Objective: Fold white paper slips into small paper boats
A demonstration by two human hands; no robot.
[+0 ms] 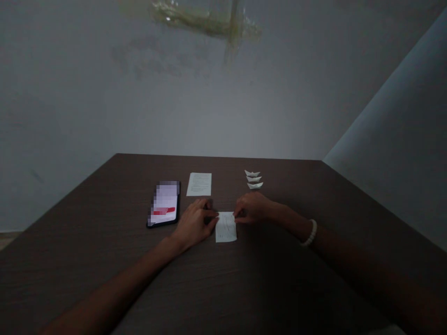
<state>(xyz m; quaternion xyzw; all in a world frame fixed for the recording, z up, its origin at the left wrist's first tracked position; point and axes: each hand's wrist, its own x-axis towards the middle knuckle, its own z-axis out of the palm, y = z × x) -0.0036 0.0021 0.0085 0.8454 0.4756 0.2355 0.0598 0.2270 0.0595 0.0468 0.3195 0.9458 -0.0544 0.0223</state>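
Observation:
A small sheet of paper (226, 229) with lines of writing lies on the dark table in front of me. My left hand (197, 220) pinches its upper left edge between thumb and fingertips. At the upper right edge, my right hand (252, 208) grips the paper with its fingers curled in. A faint crease seems to cross the sheet. Beyond my right hand stand three small folded paper boats (254, 185), lined up one behind another. A white beaded bracelet (310, 233) circles my right wrist.
Left of my left hand lies a phone (163, 204) with its screen lit. Behind that hand is a printed sheet or stack of paper (199, 184). The brown table (139, 274) reaches back to a grey, stained wall (223, 102).

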